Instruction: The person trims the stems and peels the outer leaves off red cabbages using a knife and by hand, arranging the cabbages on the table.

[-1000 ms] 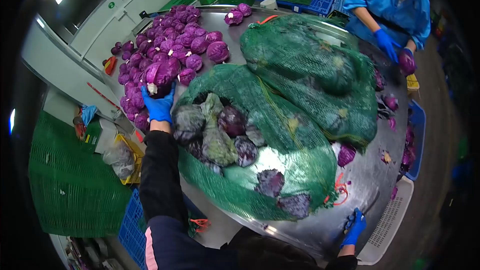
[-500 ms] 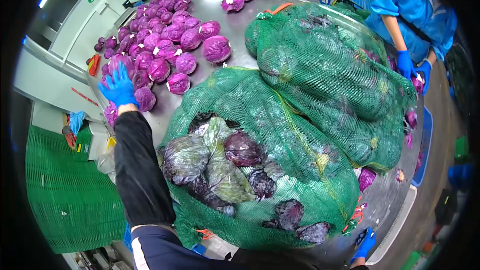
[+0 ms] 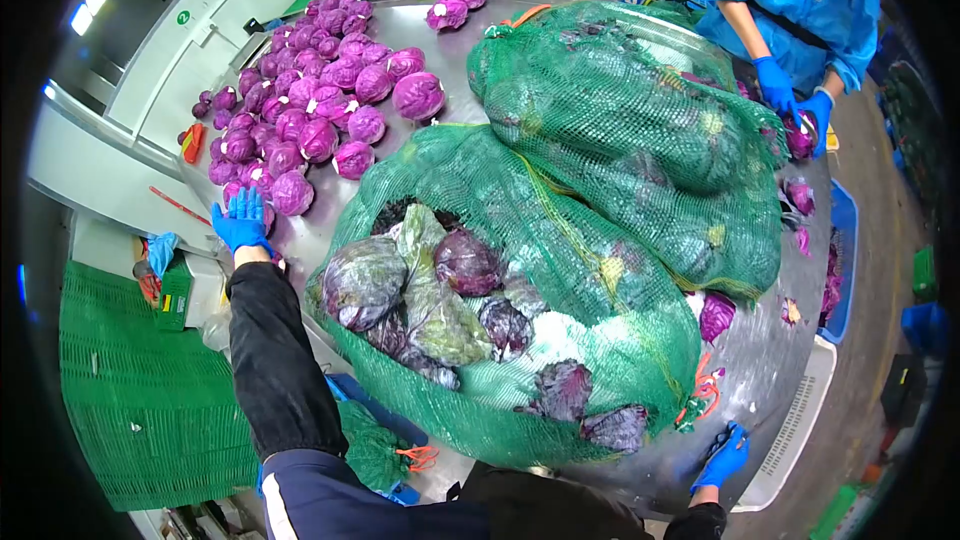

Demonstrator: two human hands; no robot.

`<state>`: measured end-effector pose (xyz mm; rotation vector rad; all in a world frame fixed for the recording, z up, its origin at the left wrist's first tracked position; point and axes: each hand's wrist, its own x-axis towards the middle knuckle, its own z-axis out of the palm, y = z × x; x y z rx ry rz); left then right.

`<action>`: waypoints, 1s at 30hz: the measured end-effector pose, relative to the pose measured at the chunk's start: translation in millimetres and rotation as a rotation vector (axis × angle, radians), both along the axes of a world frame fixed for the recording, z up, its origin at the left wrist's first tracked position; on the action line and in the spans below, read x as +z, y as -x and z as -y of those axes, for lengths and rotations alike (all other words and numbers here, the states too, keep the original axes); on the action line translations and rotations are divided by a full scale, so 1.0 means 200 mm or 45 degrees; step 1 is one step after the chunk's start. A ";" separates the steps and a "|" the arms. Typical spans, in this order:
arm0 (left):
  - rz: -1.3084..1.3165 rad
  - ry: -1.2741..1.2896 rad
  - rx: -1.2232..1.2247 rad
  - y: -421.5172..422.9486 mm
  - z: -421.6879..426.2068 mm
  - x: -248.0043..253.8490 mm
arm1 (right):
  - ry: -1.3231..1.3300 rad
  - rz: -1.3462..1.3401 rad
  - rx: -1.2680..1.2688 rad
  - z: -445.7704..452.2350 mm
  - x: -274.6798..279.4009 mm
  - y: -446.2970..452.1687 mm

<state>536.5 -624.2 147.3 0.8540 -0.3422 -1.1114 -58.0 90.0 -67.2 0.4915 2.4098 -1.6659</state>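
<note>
- A round green sign (image 3: 183, 17) on the white wall (image 3: 165, 105) has the number 2 on it.
- A green box (image 3: 174, 296) on the left has a yellow mark, but the words are too small to read.
- The left grip (image 3: 240, 220) wears a blue glove. Its fingers are spread apart, and I do not see it clamped on anything.
- The pile of purple cabbages (image 3: 318, 140) lies on the far left part of the shiny metal table (image 3: 765, 375). It starts right at the left grip's fingertips and goes on past them.
- One cabbage sits just behind the left grip's fingers. I cannot tell if they touch it.
- The right grip (image 3: 728, 453) wears a blue glove too. It is by the near right edge of the table, well apart from the pile. Its fingers are bent, and I cannot tell if they hold something.
- An orange string (image 3: 707, 395) lies near the right grip.
- Between the two grips is a big green net bag (image 3: 450, 170). Dark cabbages (image 3: 365, 280) and a floppy green leaf (image 3: 440, 290) show in its opening.
- Another full net bag (image 3: 620, 100) lies behind it, touching it.
- Across the table, a person in a blue coat (image 3: 775, 0) has blue gloves around a purple cabbage (image 3: 800, 135).
- A blue bin (image 3: 847, 260) and a white basket (image 3: 795, 430) stand beside the table on the right.
</note>
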 end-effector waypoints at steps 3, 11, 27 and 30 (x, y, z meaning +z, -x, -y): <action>0.148 -0.054 -0.113 -0.05 -0.12 0.04 | 0.081 0.024 0.047 0.04 0.05 -0.01; 0.616 0.130 -1.031 0.65 -1.08 0.13 | 0.389 0.138 0.082 -0.10 -0.09 0.06; 2.204 0.084 -1.178 0.95 -2.36 -0.42 | 0.660 -0.040 0.872 0.33 0.52 -0.27; 2.062 0.309 -0.882 0.99 -2.20 -0.30 | 0.849 0.232 1.219 0.64 0.73 -0.52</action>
